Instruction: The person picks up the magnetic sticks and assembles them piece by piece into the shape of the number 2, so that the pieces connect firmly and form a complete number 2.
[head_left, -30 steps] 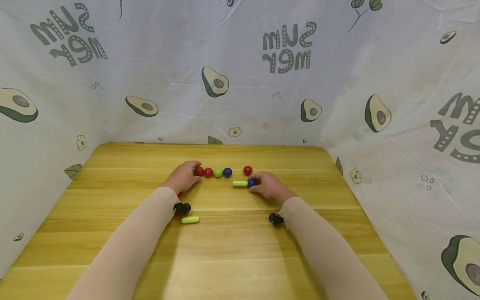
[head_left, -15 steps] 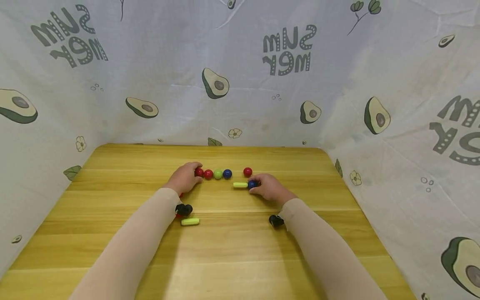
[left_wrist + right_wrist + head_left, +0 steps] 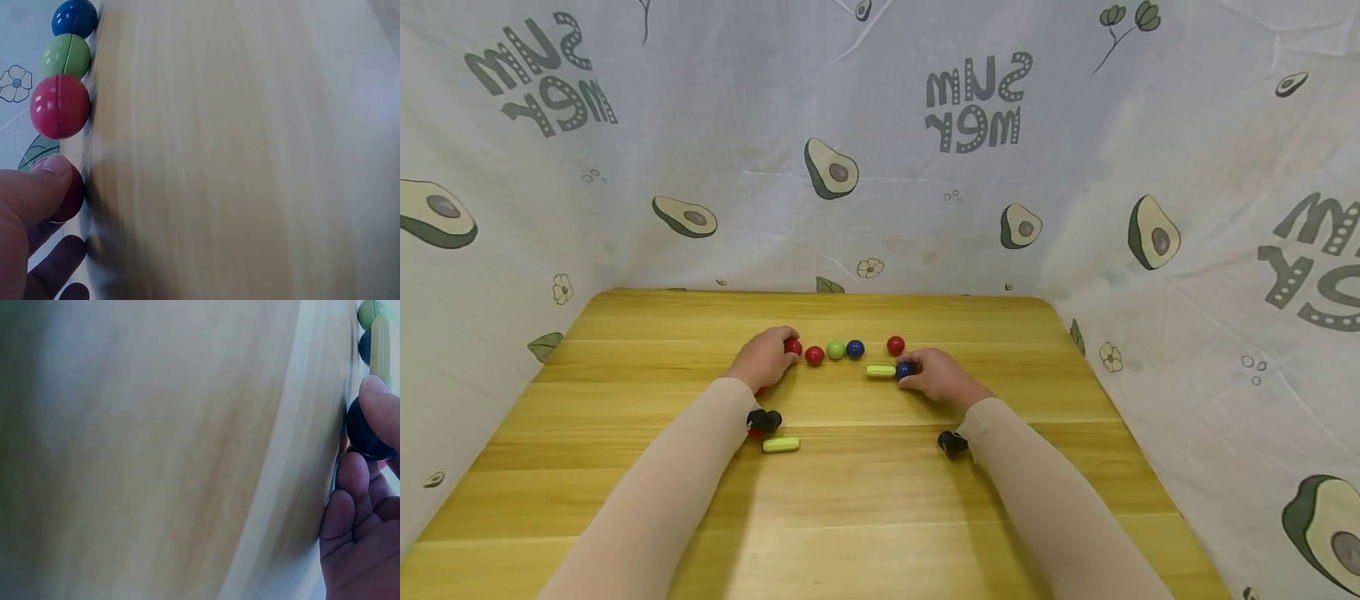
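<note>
My left hand (image 3: 763, 358) pinches a glossy red ball (image 3: 793, 347) between thumb and fingers; the left wrist view shows the thumb over this red ball (image 3: 70, 197). Just right of it, a small gap away, lies a second red ball (image 3: 815, 356), followed by a light-green ball (image 3: 836, 350) and a blue ball (image 3: 855, 349) side by side. My right hand (image 3: 942, 377) grips another blue ball (image 3: 906, 371), whose left side meets the end of a yellow-green rod (image 3: 881, 371). Behind that rod sits a single red ball (image 3: 895, 344).
A second yellow-green rod (image 3: 781, 445) lies nearer on the wooden table (image 3: 865, 517), beside my left wrist. Red pieces show partly under the left wrist and its black camera (image 3: 765, 421). Patterned cloth (image 3: 737, 150) encloses the back and sides.
My left hand has drawn its red ball slightly left, opening a gap to the second red ball, which has also shifted a little off the green one. The right hand stays put.
</note>
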`<state>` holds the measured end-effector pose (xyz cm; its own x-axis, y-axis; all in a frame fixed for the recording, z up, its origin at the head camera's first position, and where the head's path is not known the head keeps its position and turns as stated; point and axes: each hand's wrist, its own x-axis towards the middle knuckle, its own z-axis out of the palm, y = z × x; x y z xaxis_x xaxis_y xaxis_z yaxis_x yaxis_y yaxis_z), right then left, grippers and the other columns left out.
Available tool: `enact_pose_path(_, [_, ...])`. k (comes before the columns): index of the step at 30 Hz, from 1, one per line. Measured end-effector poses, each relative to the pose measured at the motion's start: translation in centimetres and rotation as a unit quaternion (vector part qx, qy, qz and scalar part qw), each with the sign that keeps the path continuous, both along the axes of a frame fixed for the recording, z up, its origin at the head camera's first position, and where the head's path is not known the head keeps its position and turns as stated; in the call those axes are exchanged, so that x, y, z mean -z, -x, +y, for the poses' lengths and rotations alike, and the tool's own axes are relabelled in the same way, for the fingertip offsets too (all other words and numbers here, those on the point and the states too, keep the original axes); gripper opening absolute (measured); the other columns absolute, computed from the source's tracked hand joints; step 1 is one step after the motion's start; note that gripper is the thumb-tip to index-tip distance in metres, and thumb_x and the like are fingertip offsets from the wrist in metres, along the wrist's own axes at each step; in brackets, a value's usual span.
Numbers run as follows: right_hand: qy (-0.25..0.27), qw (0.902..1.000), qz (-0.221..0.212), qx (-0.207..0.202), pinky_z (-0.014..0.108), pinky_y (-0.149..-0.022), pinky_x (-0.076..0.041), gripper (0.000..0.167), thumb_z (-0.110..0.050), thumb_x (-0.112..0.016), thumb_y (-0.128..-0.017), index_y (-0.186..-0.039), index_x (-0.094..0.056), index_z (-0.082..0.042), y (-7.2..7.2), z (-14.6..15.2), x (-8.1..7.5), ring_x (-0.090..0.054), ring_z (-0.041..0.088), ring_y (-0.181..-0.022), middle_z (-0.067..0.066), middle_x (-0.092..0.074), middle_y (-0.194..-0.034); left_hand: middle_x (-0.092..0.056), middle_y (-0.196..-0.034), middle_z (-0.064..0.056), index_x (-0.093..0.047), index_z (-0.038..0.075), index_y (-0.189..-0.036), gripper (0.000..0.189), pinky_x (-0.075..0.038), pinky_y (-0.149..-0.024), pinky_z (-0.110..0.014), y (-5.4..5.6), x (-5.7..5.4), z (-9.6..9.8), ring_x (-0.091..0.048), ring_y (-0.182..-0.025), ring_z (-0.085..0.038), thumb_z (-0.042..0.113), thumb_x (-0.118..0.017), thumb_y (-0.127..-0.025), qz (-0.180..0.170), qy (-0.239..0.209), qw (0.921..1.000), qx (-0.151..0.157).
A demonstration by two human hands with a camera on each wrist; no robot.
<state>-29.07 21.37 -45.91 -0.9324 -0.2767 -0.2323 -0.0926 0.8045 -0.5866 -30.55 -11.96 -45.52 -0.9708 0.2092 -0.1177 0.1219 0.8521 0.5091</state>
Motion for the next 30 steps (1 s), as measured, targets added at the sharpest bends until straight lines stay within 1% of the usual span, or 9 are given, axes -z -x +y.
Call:
enact_pose_path(7, [-0.001, 1.0000, 0.005, 0.000, 0.053, -0.119, -0.043, 0.044, -0.024, -0.076, -0.099, -0.140, -0.068, -0.010, 0.0, 0.0, 0.0, -0.057, 0.035, -0.135, 0.017, -0.061, -0.147, -0.056, -0.151, -0.020, -0.055, 0.007, -0.147, 0.044, -0.044, -0.116, -0.055, -0.2, 0.1, -0.5, -0.056, -0.136, -0.039, 0.023, -0.064, -0.107, -0.005, 0.001, 1.0000, 0.003])
enact_pose_path(15, [-0.003, 1.0000, 0.008, -0.003, 0.053, -0.119, -0.042, 0.043, -0.025, -0.076, -0.099, -0.139, -0.068, -0.010, 0.1, 0.0, 0.2, -0.057, 0.035, -0.134, 0.017, -0.062, -0.147, -0.057, -0.151, -0.020, -0.056, 0.007, -0.146, 0.044, -0.043, -0.117, -0.055, -0.5, 0.0, -1.1, -0.056, -0.136, -0.038, 0.025, -0.065, -0.106, -0.008, -0.001, 1.0000, 0.002])
enact_pose_path(23, [-0.008, 0.9999, 0.008, -0.003, 0.053, -0.118, -0.043, 0.044, -0.025, -0.076, -0.099, -0.139, -0.068, -0.011, 0.0, 0.0, 0.1, -0.058, 0.034, -0.132, 0.017, -0.062, -0.146, -0.059, -0.148, -0.019, -0.056, 0.007, -0.145, 0.044, -0.044, -0.117, -0.055, -0.5, 0.2, -1.4, -0.057, -0.135, -0.037, 0.025, -0.065, -0.106, -0.011, -0.001, 0.9999, 0.003])
enact_pose_path(30, [-0.005, 1.0000, 0.006, -0.001, 0.053, -0.118, -0.044, 0.044, -0.025, -0.076, -0.099, -0.140, -0.068, -0.010, 0.1, -0.1, 0.2, -0.058, 0.034, -0.132, 0.017, -0.062, -0.145, -0.059, -0.148, -0.019, -0.056, 0.007, -0.146, 0.044, -0.043, -0.117, -0.055, -0.5, 0.1, -1.5, -0.057, -0.135, -0.038, 0.025, -0.064, -0.107, -0.012, -0.001, 0.9999, 0.005])
